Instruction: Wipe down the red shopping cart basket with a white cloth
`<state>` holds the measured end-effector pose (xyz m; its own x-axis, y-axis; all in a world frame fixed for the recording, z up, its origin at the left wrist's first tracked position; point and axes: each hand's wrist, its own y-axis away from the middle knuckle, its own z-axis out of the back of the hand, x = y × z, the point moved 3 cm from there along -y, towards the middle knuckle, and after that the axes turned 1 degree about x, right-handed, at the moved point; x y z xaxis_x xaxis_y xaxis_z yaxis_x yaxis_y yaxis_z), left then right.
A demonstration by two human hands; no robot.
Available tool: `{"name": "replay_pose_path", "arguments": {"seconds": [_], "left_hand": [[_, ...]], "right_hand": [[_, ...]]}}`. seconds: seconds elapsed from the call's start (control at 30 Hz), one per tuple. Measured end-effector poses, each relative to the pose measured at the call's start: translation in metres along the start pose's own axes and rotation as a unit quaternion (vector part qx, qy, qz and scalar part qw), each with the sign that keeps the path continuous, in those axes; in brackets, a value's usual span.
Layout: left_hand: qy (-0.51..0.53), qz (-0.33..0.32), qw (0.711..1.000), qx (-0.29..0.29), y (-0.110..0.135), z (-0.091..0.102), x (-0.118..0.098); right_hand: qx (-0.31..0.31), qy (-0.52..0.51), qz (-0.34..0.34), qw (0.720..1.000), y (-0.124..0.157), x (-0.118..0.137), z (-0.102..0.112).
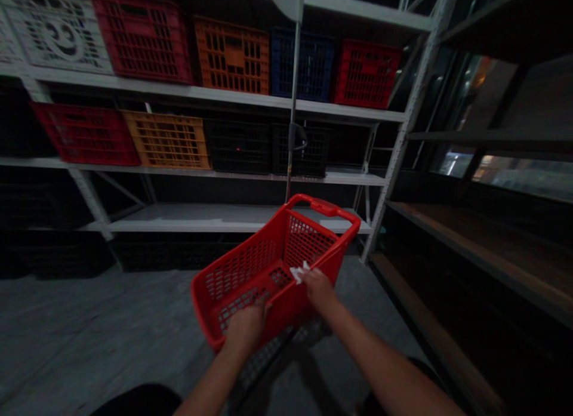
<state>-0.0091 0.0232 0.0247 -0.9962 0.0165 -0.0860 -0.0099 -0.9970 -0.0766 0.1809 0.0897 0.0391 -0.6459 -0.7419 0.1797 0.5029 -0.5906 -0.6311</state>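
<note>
A red plastic shopping cart [286, 307] with perforated walls stands in front of me, its push handle raised at the far right end. My left hand [246, 327] grips the cart's near rim toward the low end, fingers over the edge and partly hidden. Farther along the same rim, my right hand [319, 289] is closed on a crumpled white tissue or cloth [298, 273], which sticks out past the fingers against the rim.
White metal shelving [215, 94] spans the back, holding several plastic crates, among them an orange crate [233, 53] and a yellow crate [168, 140]. A thin pole [293, 99] rises behind the cart. Dark shelves [483, 243] line the right side. Grey floor [111, 320] lies around the cart.
</note>
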Motion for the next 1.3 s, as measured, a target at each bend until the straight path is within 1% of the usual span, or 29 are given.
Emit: {"name": "replay_pose_path", "arguments": {"seconds": [0.07, 0.1, 0.13, 0.17, 0.23, 0.33, 0.4, 0.43, 0.5, 0.57, 0.67, 0.73, 0.8, 0.83, 0.87, 0.93, 1.0, 1.1, 1.17, 1.23, 1.3], "left_hand": [[-0.004, -0.003, 1.0, 0.0, -0.002, -0.001, 0.003], [-0.003, -0.007, 1.0, -0.001, -0.002, -0.001, 0.004], [-0.001, -0.009, 1.0, -0.004, -0.003, -0.001, 0.003], [0.001, -0.009, 1.0, -0.009, -0.004, -0.001, 0.003], [-0.001, -0.001, 1.0, -0.016, -0.004, -0.001, 0.002], [-0.004, 0.014, 1.0, -0.014, -0.004, 0.0, 0.001], [-0.002, 0.011, 1.0, -0.018, -0.004, 0.0, 0.003], [-0.003, 0.009, 1.0, -0.02, -0.004, 0.0, 0.004], [-0.01, 0.006, 1.0, -0.019, -0.004, 0.0, 0.01], [-0.015, 0.003, 1.0, -0.016, -0.004, 0.0, 0.016], [-0.015, -0.003, 1.0, -0.014, -0.004, 0.002, 0.027], [-0.01, -0.011, 1.0, -0.015, -0.003, 0.003, 0.033], [-0.002, -0.021, 1.0, -0.014, -0.002, 0.006, 0.039], [0.0, -0.024, 1.0, -0.012, -0.002, 0.007, 0.042], [0.002, -0.022, 1.0, -0.01, -0.002, 0.008, 0.045], [0.007, -0.015, 1.0, -0.002, -0.001, 0.01, 0.051], [0.013, -0.015, 1.0, -0.003, -0.001, 0.011, 0.056], [0.019, -0.026, 0.999, -0.008, -0.001, 0.011, 0.066], [0.027, -0.035, 0.999, -0.006, -0.002, 0.01, 0.075], [0.032, -0.04, 0.999, 0.002, -0.003, 0.008, 0.086], [0.029, -0.043, 0.999, 0.009, -0.003, 0.008, 0.099]], "right_hand": [[-0.023, 0.044, -0.069, 0.996, -0.004, -0.033, 0.02], [-0.035, 0.062, -0.101, 0.992, -0.005, -0.043, 0.026], [-0.045, 0.072, -0.123, 0.989, -0.006, -0.047, 0.028], [-0.053, 0.073, -0.132, 0.987, -0.005, -0.046, 0.025], [-0.06, 0.054, -0.121, 0.989, -0.003, -0.027, 0.009], [-0.045, 0.021, -0.067, 0.996, 0.003, 0.015, -0.026], [-0.021, 0.015, -0.033, 0.999, 0.006, 0.033, -0.038], [-0.009, 0.017, -0.019, 1.0, 0.006, 0.035, -0.038], [0.005, 0.029, -0.007, 1.0, 0.003, 0.024, -0.025], [0.003, 0.058, -0.025, 0.998, -0.002, -0.001, 0.001], [-0.008, 0.117, -0.081, 0.99, -0.01, -0.051, 0.051], [-0.018, 0.166, -0.123, 0.978, -0.014, -0.081, 0.083], [-0.035, 0.213, -0.17, 0.961, -0.016, -0.102, 0.108], [-0.047, 0.232, -0.189, 0.953, -0.016, -0.108, 0.117], [-0.059, 0.244, -0.2, 0.947, -0.016, -0.111, 0.122], [-0.074, 0.248, -0.195, 0.946, -0.014, -0.104, 0.121], [-0.07, 0.228, -0.162, 0.958, -0.011, -0.085, 0.107], [-0.031, 0.172, -0.088, 0.981, -0.006, -0.049, 0.08], [-0.002, 0.139, -0.038, 0.99, -0.004, -0.035, 0.072], [0.007, 0.129, -0.012, 0.992, -0.003, -0.035, 0.079], [-0.012, 0.147, -0.022, 0.989, -0.001, -0.048, 0.097]]}}
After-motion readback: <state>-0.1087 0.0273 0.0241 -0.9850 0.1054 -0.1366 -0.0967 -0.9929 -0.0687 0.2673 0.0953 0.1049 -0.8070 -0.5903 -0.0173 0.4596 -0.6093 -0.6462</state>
